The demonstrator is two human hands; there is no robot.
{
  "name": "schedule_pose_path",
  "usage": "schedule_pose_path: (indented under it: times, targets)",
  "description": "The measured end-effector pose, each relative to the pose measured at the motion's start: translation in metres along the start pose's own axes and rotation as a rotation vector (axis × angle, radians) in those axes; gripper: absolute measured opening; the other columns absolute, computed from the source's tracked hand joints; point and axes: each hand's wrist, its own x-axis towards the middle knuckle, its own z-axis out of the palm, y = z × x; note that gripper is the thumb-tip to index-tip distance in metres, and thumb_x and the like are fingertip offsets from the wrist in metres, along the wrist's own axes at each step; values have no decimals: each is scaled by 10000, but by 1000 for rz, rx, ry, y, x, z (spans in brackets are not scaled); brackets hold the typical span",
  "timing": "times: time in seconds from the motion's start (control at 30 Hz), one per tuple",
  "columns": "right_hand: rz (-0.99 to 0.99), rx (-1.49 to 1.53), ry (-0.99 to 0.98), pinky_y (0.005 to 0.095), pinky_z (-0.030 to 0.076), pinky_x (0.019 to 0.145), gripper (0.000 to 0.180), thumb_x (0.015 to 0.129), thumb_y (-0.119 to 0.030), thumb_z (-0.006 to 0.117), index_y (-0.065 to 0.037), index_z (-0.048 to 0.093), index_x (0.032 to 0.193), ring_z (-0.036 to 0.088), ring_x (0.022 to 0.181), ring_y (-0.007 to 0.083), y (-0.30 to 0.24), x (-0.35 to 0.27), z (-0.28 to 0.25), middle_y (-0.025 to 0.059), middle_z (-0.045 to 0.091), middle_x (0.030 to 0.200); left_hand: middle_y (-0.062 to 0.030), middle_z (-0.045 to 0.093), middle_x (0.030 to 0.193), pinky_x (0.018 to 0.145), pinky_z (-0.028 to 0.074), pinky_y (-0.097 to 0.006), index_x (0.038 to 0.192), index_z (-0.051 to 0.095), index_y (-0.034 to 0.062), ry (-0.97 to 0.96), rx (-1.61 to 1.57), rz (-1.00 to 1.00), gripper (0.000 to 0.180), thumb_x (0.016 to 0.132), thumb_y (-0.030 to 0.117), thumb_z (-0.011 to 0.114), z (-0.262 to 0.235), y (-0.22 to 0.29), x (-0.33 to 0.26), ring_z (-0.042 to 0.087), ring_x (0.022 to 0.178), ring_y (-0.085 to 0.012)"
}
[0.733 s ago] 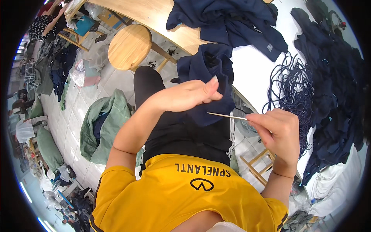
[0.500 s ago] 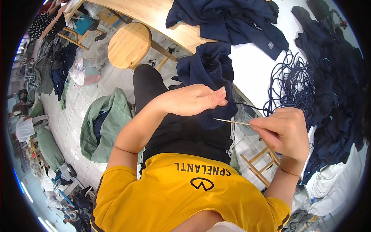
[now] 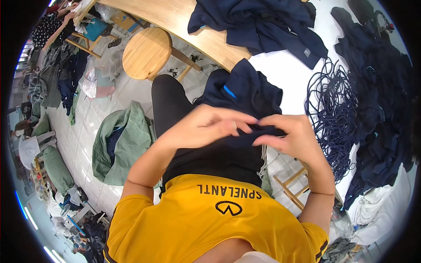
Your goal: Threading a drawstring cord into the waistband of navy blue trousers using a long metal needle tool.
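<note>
Across my lap lies a navy garment (image 3: 256, 94) with a small bright blue mark on it. My left hand (image 3: 208, 127) reaches over its near edge, thumb and fingers closed together on the dark cloth. Opposite it, almost fingertip to fingertip, my right hand (image 3: 294, 136) has bunched navy fabric between its thumb and forefinger. Some blur lies over the fingertips. The thin metal rod seen earlier does not show. A tangled heap of navy cords (image 3: 333, 118) rests on the white tabletop (image 3: 294, 79), to the right of my right hand.
More navy garments (image 3: 258, 26) lie on the table ahead, and a dark clothing pile (image 3: 381, 101) lines the right. A round wooden stool (image 3: 148, 52) stands ahead left. An open green sack (image 3: 123, 142) sits on the floor beside my left leg. Another person (image 3: 52, 28) is at far left.
My right hand has moved left to meet my left hand, and the rod is out of sight. The garment has shifted and shows its blue mark. The cord stretched toward the heap no longer shows.
</note>
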Motion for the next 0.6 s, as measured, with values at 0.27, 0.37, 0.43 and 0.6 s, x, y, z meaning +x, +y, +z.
schedule_pose_path:
  times: [0.27,0.37,0.43,0.6]
  targets:
    - [55,510,477,173,305,545,268,801,-36,686,-51,478,632,411,616,36,15,-7,16,17,524,711,-144,339,1233,761,437,-324,1336,307,72,825,625,315,955,577,265,852,26,-33,-1,415,1079,-233]
    - [146,746,414,172,342,587,273,805,-8,666,-44,450,642,460,675,53,-2,-5,19,34,530,763,-83,489,1140,799,437,-345,1168,476,41,780,391,248,696,601,225,835,13,-49,15,496,1032,-234]
    - [228,816,279,169,373,608,284,776,-27,706,-48,445,666,494,688,48,-4,-7,15,25,559,752,-73,563,1015,792,442,-332,1001,534,40,731,544,391,554,585,237,840,8,-52,13,542,945,-249]
    - [395,502,108,177,400,614,217,648,-28,784,-15,585,732,521,685,25,-11,-12,6,2,616,769,-84,591,726,621,446,-265,954,548,36,350,563,5,630,531,367,877,-4,-19,-8,543,621,-192]
